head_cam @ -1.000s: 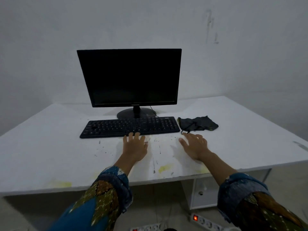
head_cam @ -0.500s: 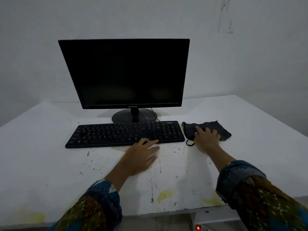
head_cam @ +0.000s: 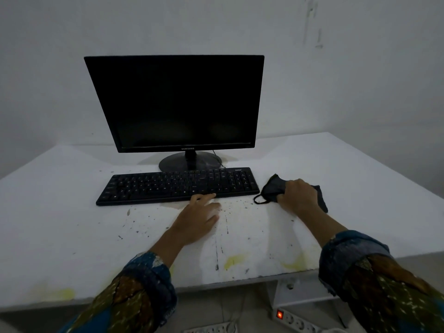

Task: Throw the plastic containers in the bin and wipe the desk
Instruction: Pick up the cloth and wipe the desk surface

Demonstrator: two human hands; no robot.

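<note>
Gripping cloth (head_cam: 272, 188), right hand (head_cam: 298, 196) beside keyboard (head_cam: 177, 186)

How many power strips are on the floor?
2: a white power strip with a glowing red switch below the white desk at right, another white power strip at bottom centre. The desk may hide more.
</note>
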